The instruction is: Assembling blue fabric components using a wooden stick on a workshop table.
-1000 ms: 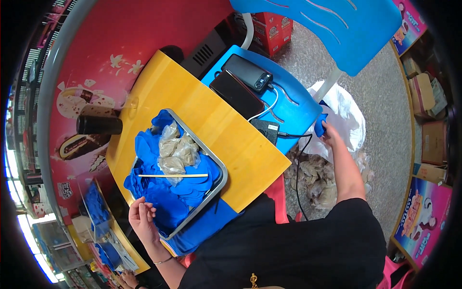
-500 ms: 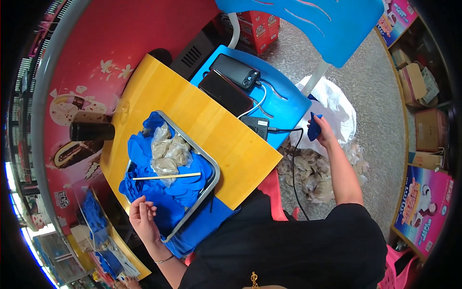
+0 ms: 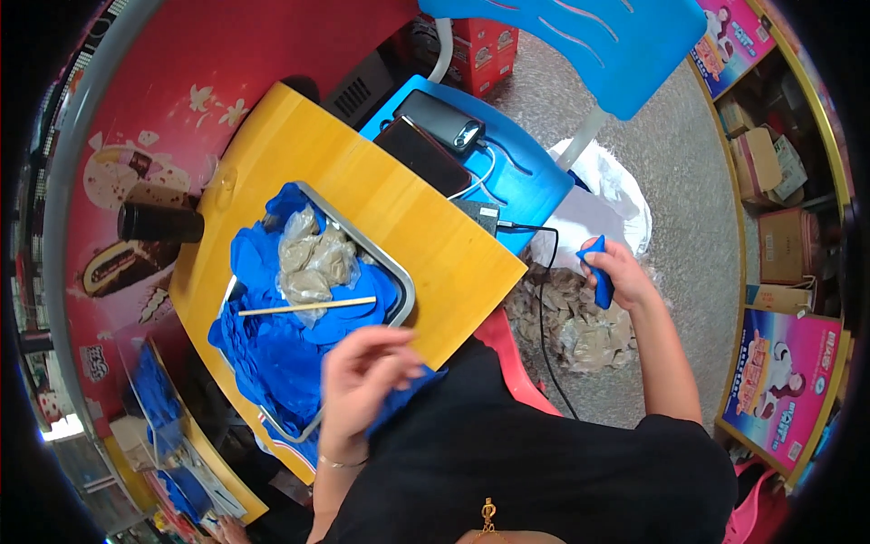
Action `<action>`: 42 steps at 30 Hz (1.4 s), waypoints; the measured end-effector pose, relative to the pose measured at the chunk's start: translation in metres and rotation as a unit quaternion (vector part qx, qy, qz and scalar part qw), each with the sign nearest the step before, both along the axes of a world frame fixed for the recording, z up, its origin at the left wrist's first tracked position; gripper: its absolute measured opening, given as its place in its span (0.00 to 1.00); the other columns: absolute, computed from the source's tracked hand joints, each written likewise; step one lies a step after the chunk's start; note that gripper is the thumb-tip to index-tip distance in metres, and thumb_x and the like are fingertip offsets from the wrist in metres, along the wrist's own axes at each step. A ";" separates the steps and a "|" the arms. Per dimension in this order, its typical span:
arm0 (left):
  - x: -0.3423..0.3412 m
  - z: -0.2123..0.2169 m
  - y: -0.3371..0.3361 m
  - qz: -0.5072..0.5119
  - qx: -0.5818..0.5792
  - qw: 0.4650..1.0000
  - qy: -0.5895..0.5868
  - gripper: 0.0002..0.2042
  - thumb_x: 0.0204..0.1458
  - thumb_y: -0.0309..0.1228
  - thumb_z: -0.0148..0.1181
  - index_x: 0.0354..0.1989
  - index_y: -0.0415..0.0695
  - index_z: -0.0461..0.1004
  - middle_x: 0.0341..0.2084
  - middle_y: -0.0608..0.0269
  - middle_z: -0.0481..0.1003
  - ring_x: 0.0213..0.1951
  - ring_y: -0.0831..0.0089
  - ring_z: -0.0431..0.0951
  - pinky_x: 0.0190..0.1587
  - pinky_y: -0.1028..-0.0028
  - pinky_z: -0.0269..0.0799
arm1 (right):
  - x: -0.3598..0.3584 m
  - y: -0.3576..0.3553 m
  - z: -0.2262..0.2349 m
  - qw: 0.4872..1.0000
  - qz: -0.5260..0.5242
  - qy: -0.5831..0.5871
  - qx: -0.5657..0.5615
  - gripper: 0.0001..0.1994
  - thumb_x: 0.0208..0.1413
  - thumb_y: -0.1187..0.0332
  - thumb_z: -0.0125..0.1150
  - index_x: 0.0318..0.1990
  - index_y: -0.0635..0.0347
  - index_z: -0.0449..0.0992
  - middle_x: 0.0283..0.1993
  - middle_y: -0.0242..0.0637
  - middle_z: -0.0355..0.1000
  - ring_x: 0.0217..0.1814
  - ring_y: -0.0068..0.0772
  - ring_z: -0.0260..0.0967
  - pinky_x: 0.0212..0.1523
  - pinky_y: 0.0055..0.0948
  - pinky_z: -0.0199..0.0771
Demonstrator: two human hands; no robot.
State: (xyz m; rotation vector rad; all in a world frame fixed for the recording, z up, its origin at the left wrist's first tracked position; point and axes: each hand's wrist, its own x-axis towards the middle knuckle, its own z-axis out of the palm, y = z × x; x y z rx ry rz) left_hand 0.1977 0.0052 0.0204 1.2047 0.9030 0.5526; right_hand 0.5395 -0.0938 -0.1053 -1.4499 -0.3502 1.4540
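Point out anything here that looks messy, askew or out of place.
Blue sheets overflow the metal tray onto the yellow board, which lies askew overhanging its support. A thin stick rests across the pile. Clear bags lie heaped on the floor beside the right hand.

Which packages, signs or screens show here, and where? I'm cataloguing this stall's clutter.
Dark phone: flat black slab lying on the blue stool, screen off.
Power bank: black rounded block beside it, white cable attached.
Red cartons: boxy, on the floor at the top.
Brown cardboard boxes: stacked at the right edge.
Poster: pink and blue panel, lower right.
Red counter front: pictures of ice-cream treats, left.
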 end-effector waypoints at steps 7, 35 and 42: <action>0.071 -0.039 -0.016 -0.108 -0.108 0.981 -0.122 0.14 0.54 0.24 0.51 0.49 0.37 0.62 0.34 0.60 0.72 0.33 0.78 0.74 0.35 0.81 0.71 | -0.080 0.018 0.088 0.983 0.171 0.019 0.065 0.11 0.54 0.68 0.52 0.43 0.59 0.65 0.29 0.31 0.66 0.25 0.18 0.63 0.26 0.19 0.66; 0.063 -0.068 -0.019 -0.070 -0.004 0.982 -0.173 0.09 0.51 0.19 0.53 0.41 0.35 0.69 0.36 0.57 0.72 0.34 0.74 0.76 0.36 0.79 0.73 | -0.102 0.023 0.100 0.971 0.228 0.054 0.048 0.25 0.57 0.67 0.49 0.60 0.66 0.55 0.46 0.34 0.65 0.45 0.19 0.63 0.46 0.20 0.63; 0.065 -0.063 -0.017 0.016 -0.115 0.964 -0.241 0.20 0.59 0.38 0.45 0.55 0.39 0.58 0.50 0.51 0.63 0.50 0.66 0.68 0.51 0.69 0.66 | -0.086 0.039 0.123 0.926 0.263 -0.246 0.109 0.21 0.53 0.67 0.54 0.53 0.66 0.63 0.40 0.36 0.69 0.40 0.18 0.66 0.40 0.19 0.67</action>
